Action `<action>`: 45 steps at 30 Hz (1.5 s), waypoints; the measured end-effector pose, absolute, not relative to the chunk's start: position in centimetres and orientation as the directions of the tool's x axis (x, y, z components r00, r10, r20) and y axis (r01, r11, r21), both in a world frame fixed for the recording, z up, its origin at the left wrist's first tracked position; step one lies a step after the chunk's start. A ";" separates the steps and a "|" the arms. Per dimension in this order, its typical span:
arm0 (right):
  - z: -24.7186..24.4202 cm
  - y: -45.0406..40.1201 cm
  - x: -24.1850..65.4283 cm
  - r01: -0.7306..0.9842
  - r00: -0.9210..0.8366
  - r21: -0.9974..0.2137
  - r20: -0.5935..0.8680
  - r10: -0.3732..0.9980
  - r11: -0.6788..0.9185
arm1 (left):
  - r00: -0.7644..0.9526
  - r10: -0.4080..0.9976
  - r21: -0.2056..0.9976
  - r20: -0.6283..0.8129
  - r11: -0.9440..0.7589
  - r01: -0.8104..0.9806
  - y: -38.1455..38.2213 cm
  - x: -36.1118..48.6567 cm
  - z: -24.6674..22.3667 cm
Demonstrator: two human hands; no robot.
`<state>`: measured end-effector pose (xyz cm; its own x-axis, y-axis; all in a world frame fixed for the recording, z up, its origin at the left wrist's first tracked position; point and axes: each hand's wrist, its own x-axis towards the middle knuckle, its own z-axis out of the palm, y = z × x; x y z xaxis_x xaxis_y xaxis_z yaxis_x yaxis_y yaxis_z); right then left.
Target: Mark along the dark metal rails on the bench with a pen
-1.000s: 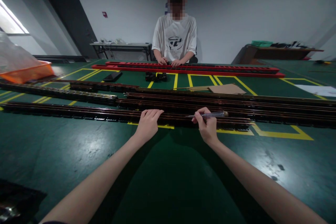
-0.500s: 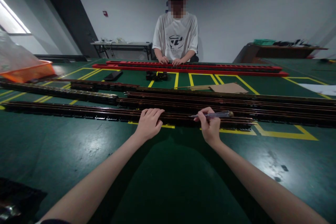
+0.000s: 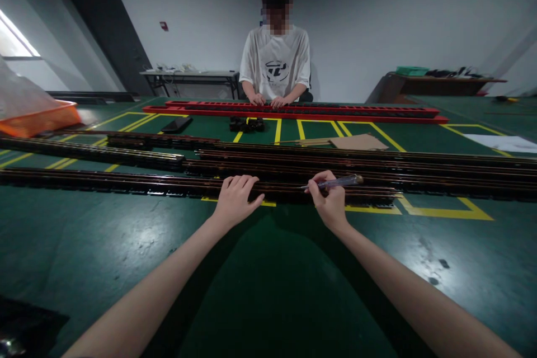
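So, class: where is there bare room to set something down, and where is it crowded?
Bare tabletop shows between the left forearm and right forearm, nearer than the long dark strips. Another patch lies left of the left forearm, bordered by those strips and the near-left dark item. Strips crowd the middle, around the left hand and right hand.

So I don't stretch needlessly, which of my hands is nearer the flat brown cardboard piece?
Right. Your right hand is on the near side of the cardboard piece, across long dark strips; your left hand is farther off, toward the left.
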<state>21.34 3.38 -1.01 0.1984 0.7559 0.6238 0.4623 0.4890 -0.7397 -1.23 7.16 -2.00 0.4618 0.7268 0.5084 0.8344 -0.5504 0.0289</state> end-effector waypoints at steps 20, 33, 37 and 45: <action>-2.0 3.9 21.4 0.489 0.256 -0.747 0.616 0.745 0.450 | 0.466 0.711 -0.032 0.527 -0.531 0.847 7.3 -1.0 -2.3; -2.0 3.8 21.2 0.529 0.259 -0.722 0.637 0.726 0.445 | 0.467 0.720 -0.011 0.514 -0.538 0.843 7.3 -1.1 -2.3; -2.0 3.7 21.3 0.499 0.264 -0.741 0.624 0.735 0.450 | 0.461 0.719 0.000 0.519 -0.540 0.842 7.3 -1.1 -2.4; -1.3 3.5 21.2 0.513 0.231 -0.740 0.607 0.760 0.435 | 0.464 0.727 -0.012 0.506 -0.532 0.847 7.2 -1.1 -2.1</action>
